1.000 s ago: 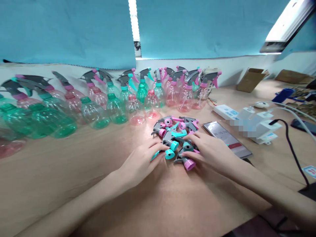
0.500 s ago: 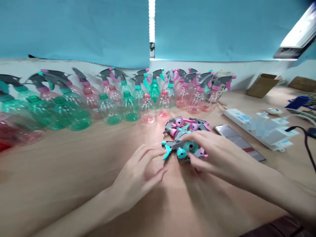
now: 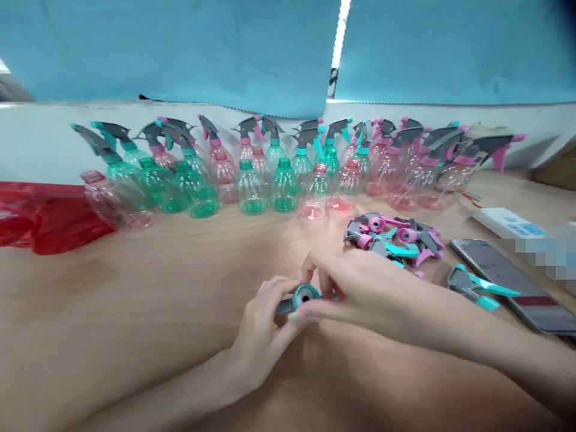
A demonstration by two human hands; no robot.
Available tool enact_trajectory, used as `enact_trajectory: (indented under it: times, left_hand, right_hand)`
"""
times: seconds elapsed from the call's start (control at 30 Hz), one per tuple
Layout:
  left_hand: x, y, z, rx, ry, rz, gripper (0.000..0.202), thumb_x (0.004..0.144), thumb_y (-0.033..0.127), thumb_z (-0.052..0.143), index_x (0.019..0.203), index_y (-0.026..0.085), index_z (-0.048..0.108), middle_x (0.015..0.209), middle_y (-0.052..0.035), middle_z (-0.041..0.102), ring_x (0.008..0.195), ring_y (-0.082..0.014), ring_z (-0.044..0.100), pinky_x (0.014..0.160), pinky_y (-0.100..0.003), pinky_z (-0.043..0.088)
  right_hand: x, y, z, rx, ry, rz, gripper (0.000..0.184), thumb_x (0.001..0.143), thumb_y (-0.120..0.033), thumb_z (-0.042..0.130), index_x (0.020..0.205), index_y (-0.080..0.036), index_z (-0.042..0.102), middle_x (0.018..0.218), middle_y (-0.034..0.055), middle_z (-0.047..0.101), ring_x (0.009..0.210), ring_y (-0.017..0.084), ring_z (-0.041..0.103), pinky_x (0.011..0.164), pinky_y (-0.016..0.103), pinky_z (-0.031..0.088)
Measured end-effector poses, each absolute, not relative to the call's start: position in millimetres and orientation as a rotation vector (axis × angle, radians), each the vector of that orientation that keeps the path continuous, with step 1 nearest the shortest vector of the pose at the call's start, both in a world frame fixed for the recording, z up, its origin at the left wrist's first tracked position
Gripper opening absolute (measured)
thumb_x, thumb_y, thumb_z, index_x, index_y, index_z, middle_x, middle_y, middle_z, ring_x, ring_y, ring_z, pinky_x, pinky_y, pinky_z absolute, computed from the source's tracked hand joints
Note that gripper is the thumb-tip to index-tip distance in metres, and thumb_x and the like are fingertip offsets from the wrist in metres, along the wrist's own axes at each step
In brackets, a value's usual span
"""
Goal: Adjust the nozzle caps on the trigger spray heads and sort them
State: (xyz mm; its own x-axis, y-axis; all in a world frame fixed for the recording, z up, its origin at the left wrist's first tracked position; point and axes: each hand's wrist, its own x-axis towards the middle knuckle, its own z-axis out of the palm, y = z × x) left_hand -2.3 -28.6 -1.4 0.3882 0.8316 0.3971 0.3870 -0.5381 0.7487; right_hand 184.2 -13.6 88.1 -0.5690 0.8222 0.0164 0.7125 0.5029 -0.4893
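Observation:
Between my hands, above the bare wood near me, is a grey and teal spray trigger head, its round collar opening turned toward me. The fingers of my left hand are closed on its left side. My right hand grips it from the right, thumb against the teal collar and fingers curled behind. Part of the head is hidden by my fingers. Just beyond my right hand lies a pile of pink, teal and grey trigger heads. One more teal trigger head rests apart, right of my right wrist.
Several clear green bottles and pink bottles stand along the wall, many with trigger heads on. A red plastic bag lies at left. At right are a phone and a white power strip.
A teal trigger head has come from the pile toward me, and both hands now hold it. Another teal head now lies by the phone. The view has turned left.

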Motion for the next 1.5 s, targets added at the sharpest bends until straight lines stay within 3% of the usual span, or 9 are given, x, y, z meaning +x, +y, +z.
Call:
enact_trajectory:
  times: [0.07,0.3,0.47,0.63,0.8,1.07,1.27,1.5]
  left_hand:
    - [-0.7,-28.4,0.3,2.028,1.099,1.017,0.019,0.083,0.027,0.064,0.100,0.022,0.058,0.092,-0.0030,0.064,0.083,-0.0191,0.061,0.071,-0.029,0.050]
    - [0.2,-26.7,1.1,1.952,1.058,1.043,0.018,0.079,0.019,0.069,0.095,0.023,0.061,0.087,-0.0011,0.062,0.080,-0.0179,0.060,0.070,-0.028,0.050]
    - [-1.2,-24.5,-1.9,1.950,1.062,1.073,0.019,0.079,0.021,0.070,0.096,0.023,0.061,0.087,-0.0007,0.061,0.079,-0.0176,0.059,0.070,-0.029,0.048]
    - [-4.1,-23.9,-2.5,1.990,1.106,1.118,0.019,0.082,0.028,0.068,0.099,0.023,0.060,0.087,-0.0009,0.059,0.079,-0.0179,0.058,0.070,-0.030,0.045]
    - [-6.0,-24.6,-1.5,2.044,1.114,1.170,0.018,0.087,0.033,0.061,0.101,0.023,0.057,0.085,-0.0007,0.057,0.077,-0.0166,0.057,0.069,-0.031,0.043]
    - [-4.9,-24.4,0.1,2.108,1.080,1.210,0.016,0.088,0.034,0.059,0.096,0.021,0.056,0.081,-0.0009,0.058,0.075,-0.0161,0.053,0.068,-0.031,0.040]
    - [-7.3,-23.5,0.5,2.086,1.075,1.194,0.019,0.087,0.032,0.061,0.101,0.021,0.055,0.083,-0.0002,0.057,0.076,-0.0155,0.052,0.069,-0.030,0.039]
    - [-8.5,-22.3,0.4,2.057,1.092,1.146,0.025,0.085,0.026,0.065,0.108,0.021,0.055,0.083,0.0012,0.055,0.076,-0.0147,0.051,0.070,-0.028,0.039]
  right_hand:
    - [188.3,-4.6,94.5,-1.277,-2.502,0.607,0.022,0.086,-0.041,0.056,0.079,-0.020,0.057,0.062,-0.0044,0.060,0.052,0.010,0.053,0.045,0.021,0.030]
    - [195.0,13.6,98.0,-0.899,-2.709,0.528,0.012,0.083,-0.018,0.060,0.072,-0.020,0.064,0.070,-0.0049,0.066,0.061,0.009,0.057,0.054,0.022,0.035]
    - [193.0,10.7,89.7,-0.986,-2.707,0.528,0.015,0.085,-0.017,0.056,0.075,-0.021,0.067,0.067,-0.0023,0.066,0.060,0.012,0.057,0.057,0.024,0.037]
    - [194.8,-1.0,87.4,-1.134,-2.620,0.577,0.027,0.087,-0.022,0.052,0.061,-0.022,0.059,0.047,-0.0061,0.051,0.040,0.008,0.039,0.042,0.024,0.025]
    - [192.5,-4.7,88.2,-1.124,-2.568,0.873,0.024,0.086,-0.022,0.053,0.062,-0.020,0.050,0.045,-0.0102,0.044,0.037,0.003,0.028,0.034,0.018,0.017]
    - [191.8,0.1,93.5,-1.106,-2.484,1.136,0.024,0.089,-0.022,0.051,0.065,-0.020,0.054,0.047,-0.0107,0.046,0.040,0.001,0.035,0.037,0.013,0.021]
    - [190.9,3.0,90.7,-1.017,-2.490,1.271,0.020,0.092,-0.023,0.045,0.083,-0.023,0.063,0.063,-0.0075,0.057,0.051,0.005,0.043,0.047,0.015,0.032]
    - [189.6,5.3,77.2,-0.993,-2.452,1.127,0.027,0.092,-0.020,0.044,0.083,-0.023,0.070,0.063,-0.0035,0.061,0.055,0.010,0.052,0.057,0.021,0.039]
